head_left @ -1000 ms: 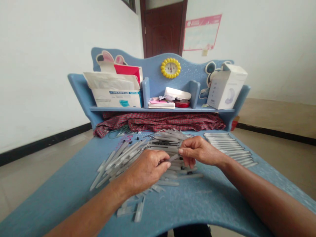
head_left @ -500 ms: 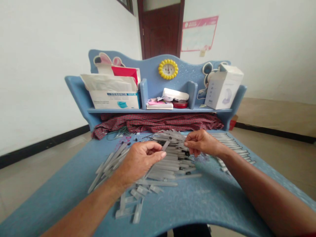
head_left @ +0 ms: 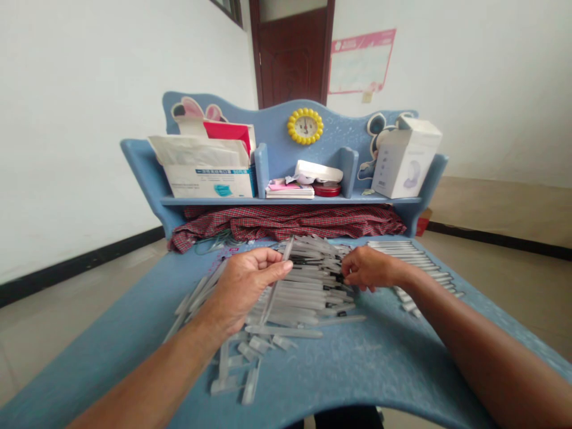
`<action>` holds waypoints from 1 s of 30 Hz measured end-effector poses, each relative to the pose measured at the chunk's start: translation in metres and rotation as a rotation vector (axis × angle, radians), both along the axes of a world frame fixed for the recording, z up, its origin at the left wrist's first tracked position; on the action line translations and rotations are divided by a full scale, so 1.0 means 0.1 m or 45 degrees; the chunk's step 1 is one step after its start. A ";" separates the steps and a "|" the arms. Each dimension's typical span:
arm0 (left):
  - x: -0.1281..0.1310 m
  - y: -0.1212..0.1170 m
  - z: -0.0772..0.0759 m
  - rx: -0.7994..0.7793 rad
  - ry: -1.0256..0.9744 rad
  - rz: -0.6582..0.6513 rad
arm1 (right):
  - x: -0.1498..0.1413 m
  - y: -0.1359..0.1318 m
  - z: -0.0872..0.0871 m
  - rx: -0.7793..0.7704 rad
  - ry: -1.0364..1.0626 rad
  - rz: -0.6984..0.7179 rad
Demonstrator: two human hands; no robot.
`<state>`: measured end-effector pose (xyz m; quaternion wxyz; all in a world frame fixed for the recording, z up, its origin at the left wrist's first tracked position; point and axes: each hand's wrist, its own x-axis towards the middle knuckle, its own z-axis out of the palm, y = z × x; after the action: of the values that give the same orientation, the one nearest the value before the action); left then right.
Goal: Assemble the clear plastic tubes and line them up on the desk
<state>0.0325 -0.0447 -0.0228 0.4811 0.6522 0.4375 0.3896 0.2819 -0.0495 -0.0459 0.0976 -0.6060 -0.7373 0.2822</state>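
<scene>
A slim, translucent tube [head_left: 273,294] slanted upward above the table, clamped between the thumb and fingers of the left hand [head_left: 250,277]. Beneath it spread a heap of frosty, straight-sided tubes [head_left: 299,301]. The right hand [head_left: 366,266] curled at the heap's edge by small black pieces [head_left: 341,314]; whether it gripped one, I couldn't tell. Nearer lay boxy clear caps [head_left: 251,384] on glossy, blue-painted wood [head_left: 339,369]; beyond, crumpled checked cloth [head_left: 313,221].

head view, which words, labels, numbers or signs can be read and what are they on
"50", on the mask-picture box; its neighbouring characters are too blurred
Right-hand white box: print too small
Wall poster: heading blurred
Yellow clock: dial markings too small
Pink tabletop marks: too blurred
</scene>
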 end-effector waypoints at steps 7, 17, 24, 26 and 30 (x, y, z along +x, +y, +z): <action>0.00 0.06 -0.09 -0.023 -0.082 0.002 | -0.02 0.00 -0.02 -0.044 -0.047 0.064; -0.02 0.08 -0.11 -0.012 -0.081 -0.028 | -0.03 0.00 -0.02 -0.040 -0.066 0.076; -0.01 0.07 -0.09 0.014 -0.035 -0.019 | 0.00 0.01 0.00 -0.020 -0.084 0.014; -0.01 0.07 -0.09 0.021 -0.020 -0.018 | 0.02 0.02 -0.01 -0.019 -0.092 -0.001; -0.01 0.08 -0.10 0.023 0.005 -0.022 | 0.03 0.03 -0.01 -0.006 -0.105 -0.005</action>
<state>0.0319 -0.0365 -0.0329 0.4777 0.6611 0.4291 0.3881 0.2851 -0.0465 -0.0472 0.0662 -0.6189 -0.7388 0.2584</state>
